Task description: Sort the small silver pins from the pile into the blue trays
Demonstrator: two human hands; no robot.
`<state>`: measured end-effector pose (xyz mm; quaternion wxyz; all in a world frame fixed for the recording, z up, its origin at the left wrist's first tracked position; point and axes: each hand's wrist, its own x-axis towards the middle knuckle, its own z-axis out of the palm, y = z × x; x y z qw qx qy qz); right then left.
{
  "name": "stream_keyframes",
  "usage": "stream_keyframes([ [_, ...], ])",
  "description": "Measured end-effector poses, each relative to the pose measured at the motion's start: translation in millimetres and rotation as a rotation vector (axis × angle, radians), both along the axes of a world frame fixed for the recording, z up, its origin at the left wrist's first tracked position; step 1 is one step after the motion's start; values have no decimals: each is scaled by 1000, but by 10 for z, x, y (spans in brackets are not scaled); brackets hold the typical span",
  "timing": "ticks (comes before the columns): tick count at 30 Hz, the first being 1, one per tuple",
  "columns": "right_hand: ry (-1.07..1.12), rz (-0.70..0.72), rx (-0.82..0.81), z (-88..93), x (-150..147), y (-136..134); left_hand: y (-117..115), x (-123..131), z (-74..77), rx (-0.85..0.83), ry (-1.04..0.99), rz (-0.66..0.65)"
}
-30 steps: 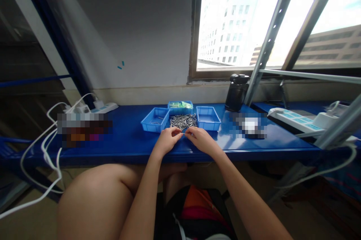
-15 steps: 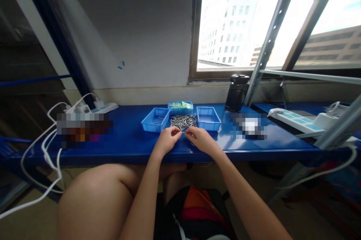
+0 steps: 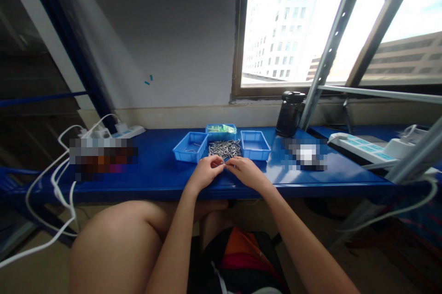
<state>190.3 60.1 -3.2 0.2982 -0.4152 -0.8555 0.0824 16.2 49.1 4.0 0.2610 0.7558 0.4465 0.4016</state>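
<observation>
My left hand (image 3: pixel 203 172) and my right hand (image 3: pixel 246 171) meet at the front edge of a pile of small metal nails (image 3: pixel 224 148) on the blue shelf (image 3: pixel 152 175). Both hands have their fingers pinched together at the fingertips, which touch over a thin nail. A blue tray (image 3: pixel 190 147) with a few nails in it stands left of the pile. Another blue tray (image 3: pixel 255 145) stands to its right. Behind the pile sits a third blue tray (image 3: pixel 221 131) holding green items.
A black jar (image 3: pixel 289 113) stands at the back right beside a slanted metal upright (image 3: pixel 329 43). White power strips (image 3: pixel 359 146) and cables (image 3: pixel 58 188) lie at both ends of the shelf. My bare knee (image 3: pixel 117 239) is below the shelf edge.
The fingertips of both hands have drawn closer together over the nail. Otherwise the hands stay in place.
</observation>
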Motion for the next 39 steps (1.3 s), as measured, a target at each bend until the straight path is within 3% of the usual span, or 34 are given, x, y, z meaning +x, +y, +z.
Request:
stream_keyframes([
  [9, 28, -19, -30, 13, -4, -20, 5, 3, -19, 18, 23, 100],
  [18, 114, -31, -77, 36, 2, -39, 21, -7, -20, 1, 28, 32],
  [30, 74, -47, -64, -1, 6, 2, 41, -19, -30, 11, 61, 4],
  [39, 88, -60, -40, -12, 10, 11, 41, 4, -12, -18, 73, 97],
])
